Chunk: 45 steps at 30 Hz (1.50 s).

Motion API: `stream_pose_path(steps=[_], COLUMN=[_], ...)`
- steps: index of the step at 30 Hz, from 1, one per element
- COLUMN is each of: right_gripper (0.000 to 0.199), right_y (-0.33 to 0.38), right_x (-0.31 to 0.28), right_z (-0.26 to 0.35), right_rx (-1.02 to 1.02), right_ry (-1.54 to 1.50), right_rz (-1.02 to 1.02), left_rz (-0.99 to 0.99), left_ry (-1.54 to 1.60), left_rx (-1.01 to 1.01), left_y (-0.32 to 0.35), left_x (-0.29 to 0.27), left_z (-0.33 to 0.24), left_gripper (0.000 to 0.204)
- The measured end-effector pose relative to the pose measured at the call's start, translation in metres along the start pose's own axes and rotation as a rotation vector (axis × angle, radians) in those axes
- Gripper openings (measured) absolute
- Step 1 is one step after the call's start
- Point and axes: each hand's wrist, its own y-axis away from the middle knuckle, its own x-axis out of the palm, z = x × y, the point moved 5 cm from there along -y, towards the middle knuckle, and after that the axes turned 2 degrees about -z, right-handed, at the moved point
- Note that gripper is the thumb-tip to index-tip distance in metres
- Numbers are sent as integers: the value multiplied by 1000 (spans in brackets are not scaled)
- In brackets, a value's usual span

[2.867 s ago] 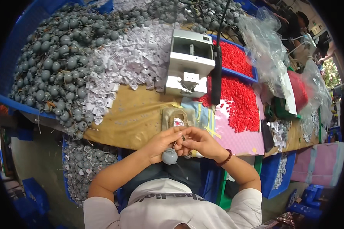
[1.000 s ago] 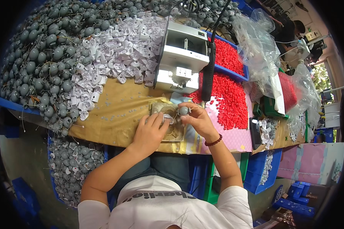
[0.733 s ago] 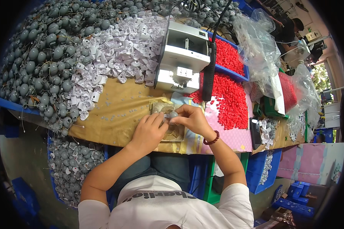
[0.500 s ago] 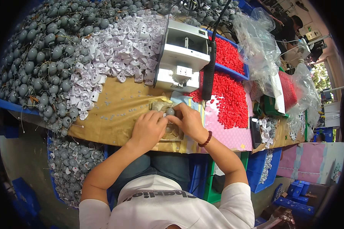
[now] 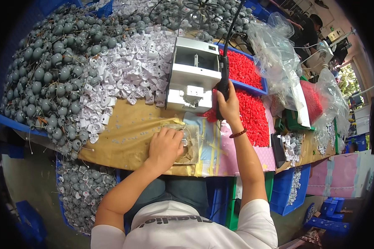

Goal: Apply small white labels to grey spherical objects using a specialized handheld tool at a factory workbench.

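My left hand [image 5: 167, 146] rests on a flat work fixture [image 5: 192, 157] at the table's front edge, fingers curled and pressed together. At its fingertips shows a small white plastic part [image 5: 184, 142], mostly covered by the hand. My right hand [image 5: 230, 106] is closed around the lower part of a black electric screwdriver [image 5: 223, 79], which hangs upright from a cable. Just left of the screwdriver stands a white and silver box-shaped machine [image 5: 195, 74], probably a screw feeder.
Heaps of grey round parts with wires [image 5: 41, 83] and white plastic pieces [image 5: 133, 62] cover the left and back. Small red parts [image 5: 253, 120] lie on the right, with more in a blue tray [image 5: 259, 88]. Clear plastic bags [image 5: 274, 45] stand beyond; another person [image 5: 309, 31] is farther back.
My right hand has left the fixture, moving up and right onto the screwdriver. My left hand stays at the fixture. The grey ball between the hands is no longer visible.
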Motion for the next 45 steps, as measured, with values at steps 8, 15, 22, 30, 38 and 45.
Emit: stream_pose_path(steps=[8, 15, 22, 30, 38, 45], right_gripper=[61, 53, 49, 41, 64, 64], right_y=[7, -14, -39, 38, 78, 90], right_x=[-43, -3, 36, 23, 24, 24], right_z=[120, 167, 162, 164, 153, 151], right_rx=[-184, -256, -82, 88, -130, -295], right_ry=[-664, -904, -700, -785, -722, -578], right_rz=[-224, -72, 48, 200, 182, 209], left_rz=[-18, -2, 21, 63, 63, 12], left_ry=[34, 33, 65, 116, 112, 114], left_rx=[-13, -38, -78, -124, -120, -81], left_y=[2, 1, 4, 5, 3, 5], left_x=[2, 3, 7, 7, 6, 9], left_z=[2, 2, 5, 9, 6, 9], left_gripper=[37, 38, 30, 35, 33, 34])
